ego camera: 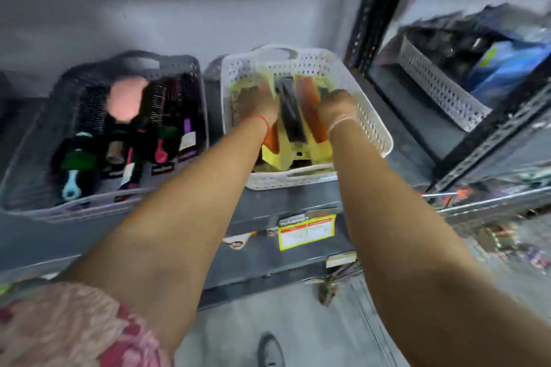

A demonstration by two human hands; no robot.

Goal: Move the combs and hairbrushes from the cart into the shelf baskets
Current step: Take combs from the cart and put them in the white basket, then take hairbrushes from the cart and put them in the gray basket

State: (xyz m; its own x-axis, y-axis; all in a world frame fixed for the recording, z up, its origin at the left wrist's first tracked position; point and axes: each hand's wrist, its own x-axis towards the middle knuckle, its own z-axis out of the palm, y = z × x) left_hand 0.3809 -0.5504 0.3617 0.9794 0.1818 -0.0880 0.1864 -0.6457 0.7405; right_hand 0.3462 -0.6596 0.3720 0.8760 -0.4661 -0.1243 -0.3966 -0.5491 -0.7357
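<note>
Both my hands reach into a white perforated basket [366,116] on the shelf. It holds packaged combs on yellow cards, among them a black comb [289,111] and an orange comb [310,110]. My left hand [258,106] rests on the packs at the left of the black comb. At the right of the orange comb sits my right hand [338,108], its fingers curled among the packs. Motion blur hides the fingers, so the grip is unclear. A grey basket [190,68] to the left holds several hairbrushes [161,116].
A black shelf upright [375,5] stands right of the white basket. Beyond it another white basket [438,89] holds dark and blue packs. Yellow price labels [307,231] hang on the shelf's front edge. A wire cart edge [477,202] shows at the right.
</note>
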